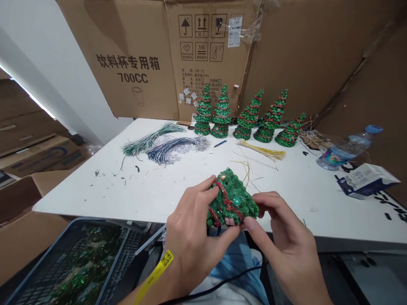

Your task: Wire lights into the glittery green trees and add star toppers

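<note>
Between my two hands, just over the table's front edge, is a green Christmas tree ornament [237,190], tilted on its side, with red garland and small coloured baubles. My left hand [193,224] wraps round its left side, fingers over the top and thumb below. At the tree's right end, the thumb and forefinger of my right hand [282,228] pinch its edge. The fingers hide part of the tree. Loose yellow wires [246,169] lie on the table just behind it.
Several finished-looking trees [221,112] stand along the back by a cardboard wall [140,25]. Green [149,137] and blue wire bundles [171,148] lie left, a yellow bundle [263,150] right. A bottle [346,148] and carton [365,180] sit far right; a basket [68,231] stands lower left.
</note>
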A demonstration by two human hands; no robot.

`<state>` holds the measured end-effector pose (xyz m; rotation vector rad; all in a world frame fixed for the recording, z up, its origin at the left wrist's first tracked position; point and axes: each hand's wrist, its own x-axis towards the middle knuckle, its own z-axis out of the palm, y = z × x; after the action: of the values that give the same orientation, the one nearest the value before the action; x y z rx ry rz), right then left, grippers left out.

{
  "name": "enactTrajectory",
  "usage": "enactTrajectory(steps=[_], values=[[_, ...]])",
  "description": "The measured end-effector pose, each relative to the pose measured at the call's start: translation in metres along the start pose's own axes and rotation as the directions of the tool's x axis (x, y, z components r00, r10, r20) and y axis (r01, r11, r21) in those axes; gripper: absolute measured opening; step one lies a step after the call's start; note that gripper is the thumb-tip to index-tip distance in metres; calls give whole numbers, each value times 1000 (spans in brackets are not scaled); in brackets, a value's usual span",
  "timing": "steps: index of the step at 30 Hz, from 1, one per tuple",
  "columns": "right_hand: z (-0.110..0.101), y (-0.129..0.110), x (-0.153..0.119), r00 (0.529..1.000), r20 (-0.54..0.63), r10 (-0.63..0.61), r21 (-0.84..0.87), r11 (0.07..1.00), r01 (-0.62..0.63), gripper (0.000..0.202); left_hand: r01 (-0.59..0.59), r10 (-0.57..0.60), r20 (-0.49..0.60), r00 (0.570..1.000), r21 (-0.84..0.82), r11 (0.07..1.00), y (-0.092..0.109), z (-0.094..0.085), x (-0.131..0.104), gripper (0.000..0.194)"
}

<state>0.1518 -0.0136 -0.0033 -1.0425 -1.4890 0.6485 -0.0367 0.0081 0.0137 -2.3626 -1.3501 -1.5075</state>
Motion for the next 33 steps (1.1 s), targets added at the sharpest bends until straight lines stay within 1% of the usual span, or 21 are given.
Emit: enactTrajectory(steps=[3,5,7,8,10,13,14,17,20,25,28,31,33], values=[[-3,3,0,998,15,59,66,996,-60,18,-12,12,9,1000,12,1000,1,0,1,54],[-7,7,2,993,56,107,121,986,-113,18,-22,22,8,1000,14,1000,2,0,2,54],[-11,11,3,986,123,109,135,983,-125,21,-30,30,8,1000,11,999,2,0,4,54],[-13,12,4,986,141,95,123,986,-112,23,-31,31,10,999,9,999,2,0,4,53],[-13,12,6,991,121,61,76,995,-70,23,-36,36,13,999,11,999,1,-1,5,52],[-11,6,7,1000,19,10,-30,1000,-9,21,-43,43,24,999,15,999,1,-3,6,48],[-10,4,7,1000,2,-11,-60,998,11,21,-45,44,31,999,12,999,1,-3,6,48],[-8,1,7,999,-8,-44,-100,994,43,24,-47,46,47,998,5,999,1,-3,5,48],[-8,2,6,999,-15,-37,-103,994,35,24,-49,48,55,997,14,999,0,-2,5,50],[-8,7,6,1000,-21,23,-57,998,-25,22,-38,38,63,997,2,999,-1,-3,5,48],[-9,10,5,996,16,88,17,996,-88,21,-33,35,70,997,-29,999,-3,-2,5,49],[-10,13,4,985,84,153,98,982,-161,17,4,2,74,997,-88,996,-6,0,5,56],[-9,12,4,983,88,159,119,978,-169,15,63,-52,80,995,-137,989,-9,1,4,63]])
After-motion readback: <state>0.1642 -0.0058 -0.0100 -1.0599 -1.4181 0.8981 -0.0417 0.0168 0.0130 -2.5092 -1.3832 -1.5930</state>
